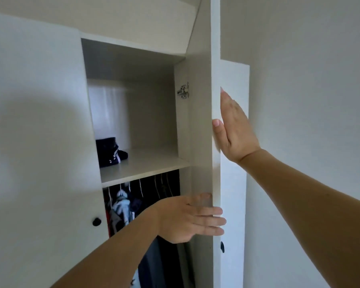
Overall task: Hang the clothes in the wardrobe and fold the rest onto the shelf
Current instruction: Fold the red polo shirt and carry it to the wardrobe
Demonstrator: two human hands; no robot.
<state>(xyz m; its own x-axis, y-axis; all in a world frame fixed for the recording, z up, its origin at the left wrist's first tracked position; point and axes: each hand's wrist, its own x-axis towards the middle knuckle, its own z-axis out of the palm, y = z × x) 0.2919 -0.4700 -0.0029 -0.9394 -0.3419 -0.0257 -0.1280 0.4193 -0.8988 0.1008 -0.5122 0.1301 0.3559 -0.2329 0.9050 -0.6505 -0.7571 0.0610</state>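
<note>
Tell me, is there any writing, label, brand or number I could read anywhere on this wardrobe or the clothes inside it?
None can be read.
The folded dark garment on the shelf has pale stripes or markings, too blurred to tell whether they are letters.
The hanging clothes below show white patches, also too blurred to read.
The wardrobe door, its hinge and the black knob carry no visible text.
</note>
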